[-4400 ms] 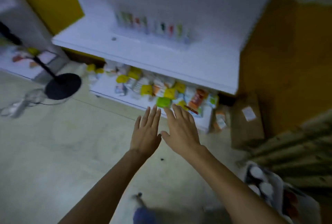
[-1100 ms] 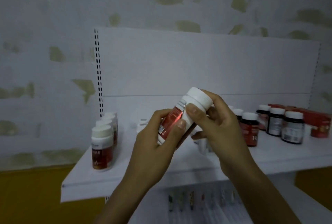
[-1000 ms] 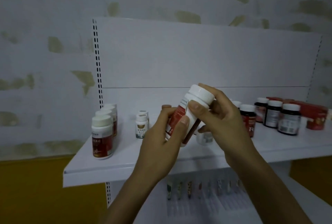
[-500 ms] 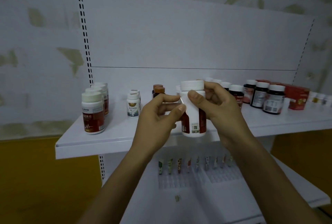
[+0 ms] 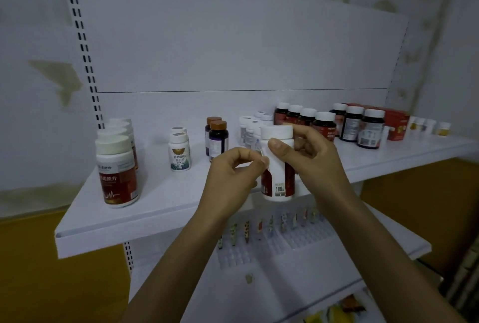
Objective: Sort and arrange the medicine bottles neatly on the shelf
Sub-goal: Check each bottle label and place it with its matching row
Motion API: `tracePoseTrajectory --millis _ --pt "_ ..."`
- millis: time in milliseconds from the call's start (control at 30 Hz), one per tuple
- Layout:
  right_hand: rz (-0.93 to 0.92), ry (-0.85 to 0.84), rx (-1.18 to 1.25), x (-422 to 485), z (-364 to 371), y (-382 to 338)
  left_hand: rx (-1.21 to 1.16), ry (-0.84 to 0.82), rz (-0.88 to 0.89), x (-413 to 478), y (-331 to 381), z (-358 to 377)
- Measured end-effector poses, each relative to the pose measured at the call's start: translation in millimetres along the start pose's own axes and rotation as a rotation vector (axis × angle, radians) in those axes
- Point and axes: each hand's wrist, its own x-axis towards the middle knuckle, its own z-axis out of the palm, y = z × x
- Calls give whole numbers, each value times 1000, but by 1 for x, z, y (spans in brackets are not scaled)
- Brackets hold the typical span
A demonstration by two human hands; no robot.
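A: Around the held bottle [image 5: 277, 167]?

B: Crowded. At nine o'clock, well apart, a file of white-capped red-label bottles [image 5: 116, 169] running back along the shelf [image 5: 160, 213]. Nearer, at ten, two small white bottles [image 5: 179, 151], then a brown-capped dark pair [image 5: 218, 138]. Straight behind, at twelve, a cluster of little white bottles [image 5: 247, 128], partly hidden by the cap. From one to two o'clock, rows of dark white-capped bottles [image 5: 370, 128], with a red box [image 5: 396, 123] beyond and tiny bottles [image 5: 427, 125] at the far end.

A: Anything in the way?

B: Only the hands themselves, covering the middle of the shelf. Down at six, a tray of small vials [image 5: 259, 229] on the lower shelf [image 5: 311, 270].

A: Place and lie of the bottle?

B: In front of the shelf's front edge, base level with the lip. Upright, long axis vertical, cap to twelve, base to six, barcode side of the red label facing the camera.

A: And the grip?

B: Right hand [image 5: 311, 156] wrapped on from three o'clock, thumb laid across the front just under the cap, fingers curled round the back. Left hand [image 5: 233, 177] at nine, fingers curled in, thumb and forefinger tips nipped against the bottle's left side, possibly on a loose label edge, too small to tell.
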Motion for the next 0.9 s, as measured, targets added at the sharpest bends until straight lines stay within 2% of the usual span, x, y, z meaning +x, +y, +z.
tracePoseTrajectory --millis 133,333,467,667,833,900 --pt "20 87 28 -8 11 1 -181 -120 -80 8 -15 -9" --pt "57 262 38 -38 -2 -3 -371 -545 -244 8 -24 16" --pt "114 400 -29 -67 -29 -3 -253 -712 -163 0 -34 49" --pt "300 440 -218 -125 -77 -2 -205 -993 -89 -33 -58 101" --pt "443 446 -131 -172 -134 17 -214 -1194 -222 -54 -88 158" --pt "501 512 -88 -191 -162 36 -198 -1225 -332 -62 -108 188"
